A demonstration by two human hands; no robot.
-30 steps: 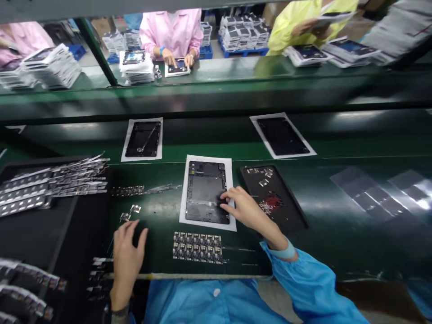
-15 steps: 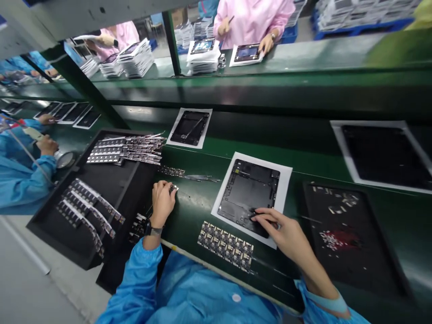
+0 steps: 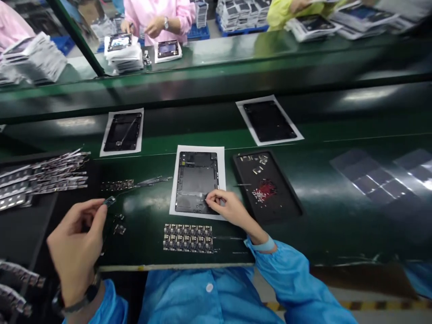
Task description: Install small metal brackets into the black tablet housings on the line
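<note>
Pinching small component [image 3: 110, 200] between thumb and fingertip: your left hand [image 3: 78, 245], raised above green bench [image 3: 324, 216], left of tablet back housing [image 3: 196, 182]. Your right hand [image 3: 227, 208] rests on housing lower right corner, fingers curled together, pressing there. Housing lies on white sheet [image 3: 173, 189]. Component panel [image 3: 188, 237] just below it, black tray [image 3: 266, 186] at right.

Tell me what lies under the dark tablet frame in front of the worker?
A white sheet lies under the dark rectangular tablet frame, its border showing all round. The right hand covers the frame's lower right corner. Anything beneath the sheet is hidden.
</note>
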